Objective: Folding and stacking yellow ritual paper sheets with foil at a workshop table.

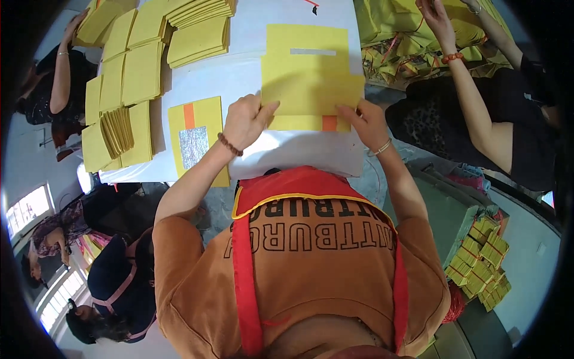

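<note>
A stack of yellow paper (312,99) lies in front of me at the table's edge. Its top sheet looks lifted or folded over, with an orange patch near the close edge. Farther up, a silver strip (313,52) crosses a yellow sheet. My left hand (246,119) is closed at the left edge of the paper, thumb on top, the other fingers curled and partly hidden. At the opposite edge my right hand (366,122) pinches the paper near the orange patch. Left of my left hand lies a yellow sheet (212,116) with an orange stripe and a silver square.
Bundles of folded yellow paper (142,72) fill the left of the white table (239,66). Other people's arms (472,96) show at the right and far left. Yellow bundles (481,260) sit beside a green box (430,200) at lower right; more yellow material (388,18) is piled at upper right.
</note>
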`<state>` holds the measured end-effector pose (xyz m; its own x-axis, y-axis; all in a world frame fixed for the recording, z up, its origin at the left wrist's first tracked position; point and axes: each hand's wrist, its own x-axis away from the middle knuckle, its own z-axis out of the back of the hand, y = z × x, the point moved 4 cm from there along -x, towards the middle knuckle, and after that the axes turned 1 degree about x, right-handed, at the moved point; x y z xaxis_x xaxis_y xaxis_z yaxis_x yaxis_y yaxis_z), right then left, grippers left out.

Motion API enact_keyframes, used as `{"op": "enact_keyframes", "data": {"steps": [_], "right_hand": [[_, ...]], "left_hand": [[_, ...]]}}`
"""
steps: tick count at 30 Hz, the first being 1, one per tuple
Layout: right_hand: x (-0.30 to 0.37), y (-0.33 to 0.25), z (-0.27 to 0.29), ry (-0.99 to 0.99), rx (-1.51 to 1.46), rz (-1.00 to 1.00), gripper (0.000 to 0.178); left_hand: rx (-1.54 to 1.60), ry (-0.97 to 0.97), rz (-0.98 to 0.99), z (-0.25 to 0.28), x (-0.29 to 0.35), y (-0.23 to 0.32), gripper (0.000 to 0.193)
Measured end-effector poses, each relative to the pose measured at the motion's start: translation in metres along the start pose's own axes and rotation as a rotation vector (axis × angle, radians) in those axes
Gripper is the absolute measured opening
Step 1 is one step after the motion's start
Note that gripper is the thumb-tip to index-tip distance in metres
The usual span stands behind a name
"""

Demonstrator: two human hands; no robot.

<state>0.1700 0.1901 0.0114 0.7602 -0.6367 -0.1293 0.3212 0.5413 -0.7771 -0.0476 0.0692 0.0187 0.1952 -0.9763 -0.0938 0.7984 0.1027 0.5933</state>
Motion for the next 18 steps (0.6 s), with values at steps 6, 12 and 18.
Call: {"op": "enact_keyframes", "data": {"steps": [6, 12, 18], "right_hand": [[-0.018, 0.013, -0.008, 0.251, -0.423, -0.277, 0.034], [-0.020, 0.021, -0.009, 0.200, -0.165, -0.230, 0.038], [-0.022, 0.030, -0.014, 0.253, -0.152, -0.334, 0.034]], "left_hand": [[0.532, -0.124, 0.388, -0.020, -0.025, -0.029, 0.029], [0.695, -0.190, 0.596, -0.024, -0.033, -0.034, 0.029], [0.769, -0.124, 0.586, -0.021, -0.038, -0.031, 0.021]]}}
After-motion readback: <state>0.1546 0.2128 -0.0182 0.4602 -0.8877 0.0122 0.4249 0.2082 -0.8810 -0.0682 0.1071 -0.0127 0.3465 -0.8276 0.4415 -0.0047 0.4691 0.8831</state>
